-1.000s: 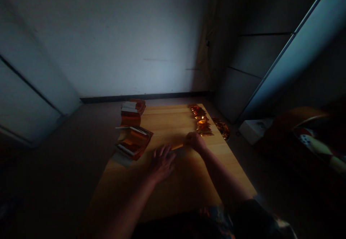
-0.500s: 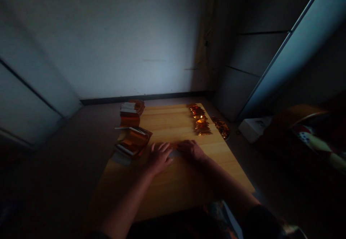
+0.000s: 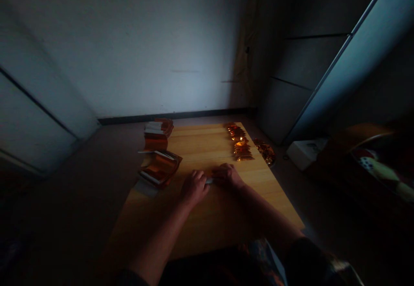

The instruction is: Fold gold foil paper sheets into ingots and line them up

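Note:
In the middle of the wooden table [image 3: 207, 221], a small piece of foil paper [image 3: 209, 181] shows its pale side between my two hands. My left hand [image 3: 195, 185] has its fingers curled in and grips the paper's left end. At the right end my right hand [image 3: 229, 176] is bent over the paper, its fingertips partly hidden in shadow. Left of my hands lie loose stacks of copper-coloured foil sheets [image 3: 161, 168] with white edges. Toward the far right, a row of folded shiny foil pieces [image 3: 241, 143] lines the table's edge.
A heap of shiny foil pieces [image 3: 265, 152] sits low beyond the table's right edge. Farther right is a white box [image 3: 304, 154] on the floor, close to a dark piece of furniture with cloth on it. A pale wall [image 3: 168, 61] rises behind the table.
My left hand's fingers, spread flat before, are now curled in on the paper. The paper between the hands looks narrower and shows its pale side. My right hand has barely shifted.

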`<state>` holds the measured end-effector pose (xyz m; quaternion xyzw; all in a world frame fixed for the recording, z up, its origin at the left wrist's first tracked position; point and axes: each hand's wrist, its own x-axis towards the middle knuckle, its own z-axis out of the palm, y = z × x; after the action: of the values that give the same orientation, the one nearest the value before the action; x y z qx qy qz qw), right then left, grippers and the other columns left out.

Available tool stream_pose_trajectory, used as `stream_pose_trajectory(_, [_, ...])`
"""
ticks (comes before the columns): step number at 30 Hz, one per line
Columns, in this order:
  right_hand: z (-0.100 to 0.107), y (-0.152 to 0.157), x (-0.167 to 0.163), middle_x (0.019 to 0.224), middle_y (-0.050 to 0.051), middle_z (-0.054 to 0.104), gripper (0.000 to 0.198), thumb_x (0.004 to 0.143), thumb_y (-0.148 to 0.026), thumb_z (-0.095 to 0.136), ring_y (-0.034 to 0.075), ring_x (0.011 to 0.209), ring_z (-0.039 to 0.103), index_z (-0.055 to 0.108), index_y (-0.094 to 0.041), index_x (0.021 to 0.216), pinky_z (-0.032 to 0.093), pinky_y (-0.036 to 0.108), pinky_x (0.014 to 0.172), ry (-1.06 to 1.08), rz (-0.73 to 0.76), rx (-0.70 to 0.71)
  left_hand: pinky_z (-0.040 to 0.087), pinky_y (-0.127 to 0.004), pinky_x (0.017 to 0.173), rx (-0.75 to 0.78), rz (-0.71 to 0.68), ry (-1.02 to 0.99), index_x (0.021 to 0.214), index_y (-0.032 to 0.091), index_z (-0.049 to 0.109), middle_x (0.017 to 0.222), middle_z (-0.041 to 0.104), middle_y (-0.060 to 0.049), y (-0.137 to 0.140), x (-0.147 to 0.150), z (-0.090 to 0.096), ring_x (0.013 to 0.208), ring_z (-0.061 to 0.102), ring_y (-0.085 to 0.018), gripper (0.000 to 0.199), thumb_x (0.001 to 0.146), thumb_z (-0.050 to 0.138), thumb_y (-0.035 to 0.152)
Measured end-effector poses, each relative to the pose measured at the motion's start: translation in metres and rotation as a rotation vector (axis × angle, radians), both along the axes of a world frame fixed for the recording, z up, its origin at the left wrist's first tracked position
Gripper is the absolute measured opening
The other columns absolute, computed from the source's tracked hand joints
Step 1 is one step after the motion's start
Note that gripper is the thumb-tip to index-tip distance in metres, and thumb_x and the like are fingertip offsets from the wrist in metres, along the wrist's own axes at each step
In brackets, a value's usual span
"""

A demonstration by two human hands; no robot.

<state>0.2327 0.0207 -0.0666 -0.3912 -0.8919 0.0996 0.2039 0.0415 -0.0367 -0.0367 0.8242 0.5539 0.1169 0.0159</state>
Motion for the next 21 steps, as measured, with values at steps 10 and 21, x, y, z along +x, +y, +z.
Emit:
stream_pose_trajectory(10, [0.0, -0.005, 0.007, 0.113, 0.003, 0.067, 0.021, 0.079, -0.032, 0.068, 0.02, 0.099, 0.055, 0.071, -0.029, 0.1, 0.037, 0.034, 0.088, 0.07, 0.095, -0.009, 0.048, -0.038, 0.086, 0.088, 0.107, 0.035, 0.099, 0.02, 0.067, 0.118, 0.062, -0.008, -0.01, 0.006, -0.017, 0.1, 0.057, -0.023, 0.031, 0.091, 0.037, 0.021])
stream_pose_trajectory(21, [-0.001, -0.001, -0.005, 0.091, 0.003, 0.066, 0.013, 0.082, -0.035, 0.066, 0.017, 0.089, 0.052, 0.072, -0.024, 0.084, 0.032, 0.031, 0.082, 0.012, 0.031, -0.016, 0.044, -0.044, 0.094, 0.028, 0.024, 0.003, 0.109, 0.022, 0.063, 0.124, 0.059, -0.007, -0.018, -0.008, -0.014, 0.106, 0.057, -0.025, 0.031, 0.084, 0.046, 0.015])
